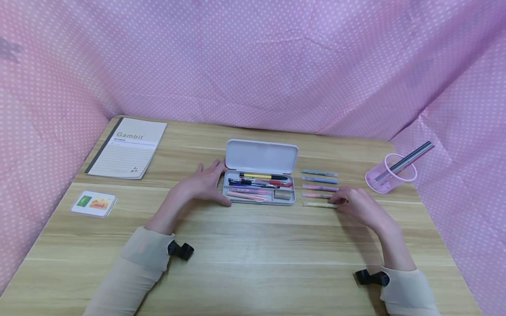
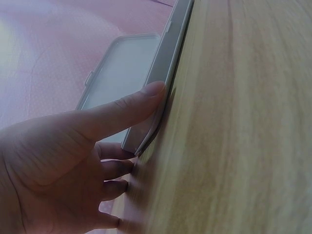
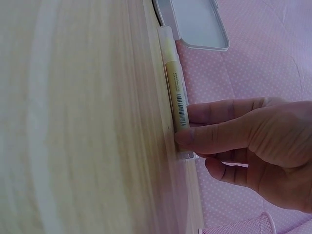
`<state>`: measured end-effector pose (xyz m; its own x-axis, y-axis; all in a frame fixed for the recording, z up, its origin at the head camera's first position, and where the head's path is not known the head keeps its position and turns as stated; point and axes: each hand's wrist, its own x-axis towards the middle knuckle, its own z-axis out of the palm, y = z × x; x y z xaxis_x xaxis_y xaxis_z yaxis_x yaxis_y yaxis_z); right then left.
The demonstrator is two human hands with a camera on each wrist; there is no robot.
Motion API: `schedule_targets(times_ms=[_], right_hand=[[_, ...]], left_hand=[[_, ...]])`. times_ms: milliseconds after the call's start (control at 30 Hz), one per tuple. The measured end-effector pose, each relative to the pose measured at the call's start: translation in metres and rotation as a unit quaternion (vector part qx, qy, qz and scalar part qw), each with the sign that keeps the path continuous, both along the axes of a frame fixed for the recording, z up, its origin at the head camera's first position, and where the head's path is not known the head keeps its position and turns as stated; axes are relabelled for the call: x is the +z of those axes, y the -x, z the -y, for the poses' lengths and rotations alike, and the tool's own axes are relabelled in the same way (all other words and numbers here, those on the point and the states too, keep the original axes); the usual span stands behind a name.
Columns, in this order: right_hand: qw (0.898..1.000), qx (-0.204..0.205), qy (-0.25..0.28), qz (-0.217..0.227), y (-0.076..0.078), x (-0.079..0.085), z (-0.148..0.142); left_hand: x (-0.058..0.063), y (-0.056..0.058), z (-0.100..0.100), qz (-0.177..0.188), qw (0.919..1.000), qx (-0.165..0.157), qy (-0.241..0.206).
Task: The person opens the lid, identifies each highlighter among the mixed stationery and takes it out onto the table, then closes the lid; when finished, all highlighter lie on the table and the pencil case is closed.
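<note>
"One thing: how's the left grip (image 1: 201, 184)?"

"Splayed against the pencil case (image 1: 262, 156), mid worktop (image 1: 253, 250)."

"And the right grip (image 1: 359, 206)?"

"Pinching the yellow highlighter (image 3: 174, 87), between case and right edge, mesh pen cup (image 1: 378, 179) near that edge."

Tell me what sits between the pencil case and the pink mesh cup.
In the head view: five pens side by side, plus part of the right hand, pinching the yellow pen.
</note>
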<state>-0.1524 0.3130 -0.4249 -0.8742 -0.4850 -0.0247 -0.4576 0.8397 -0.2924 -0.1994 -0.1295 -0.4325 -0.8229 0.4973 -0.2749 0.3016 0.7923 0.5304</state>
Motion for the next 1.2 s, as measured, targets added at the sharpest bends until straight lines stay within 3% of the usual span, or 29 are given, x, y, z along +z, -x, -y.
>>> schedule_targets(times_ms=[800, 1200], right_hand=[[1.0, -0.007, 0.017, -0.011, -0.003, 0.0028, 0.0001], [0.998, -0.043, 0.023, -0.027, -0.0024, 0.0027, 0.0068]], left_hand=[[0.0018, -0.0012, -0.0004, 0.001, 1.0, -0.001, 0.003], [0.0008, -0.0002, -0.0008, 0.003, 1.0, 0.002, 0.005]])
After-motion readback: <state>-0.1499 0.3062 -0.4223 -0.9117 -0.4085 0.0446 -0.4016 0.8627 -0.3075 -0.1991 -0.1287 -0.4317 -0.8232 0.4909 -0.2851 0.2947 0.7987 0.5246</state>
